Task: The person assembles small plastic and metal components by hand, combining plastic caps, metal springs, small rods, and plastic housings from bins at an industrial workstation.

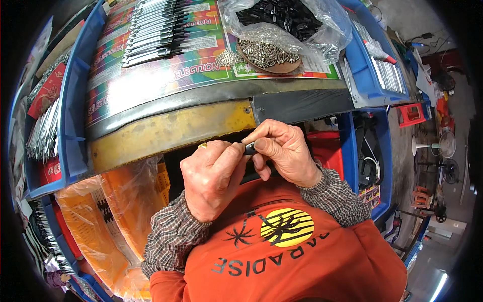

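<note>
In front of my chest, close to the table's near edge, both hands meet around a small dark piece with a pale glint on it. My left hand has its fingers curled, thumb and forefinger pinching the piece from the left. From the other side my right hand pinches it between thumb and forefinger, the other fingers bent below. Fingers cover most of the piece, so its exact kind cannot be made out.
A row of slim metal strips with black ends lies on the colourful table sheet. Small metal rivets are heaped beside a plastic bag of black parts. Blue bins flank the table; an orange plastic-lined crate stands below.
</note>
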{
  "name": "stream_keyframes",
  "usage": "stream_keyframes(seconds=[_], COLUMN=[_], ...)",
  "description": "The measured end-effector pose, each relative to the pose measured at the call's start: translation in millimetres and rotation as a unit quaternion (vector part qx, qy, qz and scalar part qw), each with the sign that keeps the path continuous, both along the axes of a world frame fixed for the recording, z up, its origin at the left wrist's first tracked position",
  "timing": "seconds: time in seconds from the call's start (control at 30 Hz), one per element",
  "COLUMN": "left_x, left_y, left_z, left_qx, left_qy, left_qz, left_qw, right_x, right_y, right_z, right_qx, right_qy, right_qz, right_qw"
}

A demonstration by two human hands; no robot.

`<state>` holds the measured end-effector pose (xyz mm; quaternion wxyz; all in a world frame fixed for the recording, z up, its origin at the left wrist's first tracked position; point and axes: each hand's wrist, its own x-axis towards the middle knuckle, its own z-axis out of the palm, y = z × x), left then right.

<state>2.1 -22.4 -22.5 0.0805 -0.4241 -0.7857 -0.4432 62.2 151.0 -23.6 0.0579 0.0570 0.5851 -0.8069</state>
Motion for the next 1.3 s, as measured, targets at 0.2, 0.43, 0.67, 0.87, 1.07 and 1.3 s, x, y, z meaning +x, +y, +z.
stream_keyframes(seconds=[0.2,0.43,0.67,0.87,1.07,1.3], left_x=[5.6,5.2,1.7,11.4,0.6,1.2], left_y=[2.8,4.6,4.4,8.5,0.9,-2.1], left_z=[-3.1,-2.3,-7.9,-1.0,-0.4,-3.6], left_qx=[-0.017,-0.028,0.002,0.025,0.015,-0.004], left_qy=[0.024,0.026,0.015,0.013,-0.009,-0.014], left_qz=[0.028,0.027,0.007,0.053,0.002,0.008], left_qw=[0.999,0.999,1.0,0.998,1.0,1.0], right_x=[-2.7,1.7,5.8,7.8,6.3,4.1], right_y=[-1.9,-11.0,-11.1,-20.1,-7.1,-6.8], right_z=[8.5,6.7,-1.0,-6.5,-10.4,-9.7], right_qx=[0.09,0.122,0.078,0.181,0.047,0.045], right_qy=[-0.047,-0.044,-0.009,0.104,0.056,0.037], right_qz=[-0.007,-0.056,-0.077,-0.155,-0.056,-0.029], right_qw=[0.995,0.99,0.994,0.966,0.996,0.998])
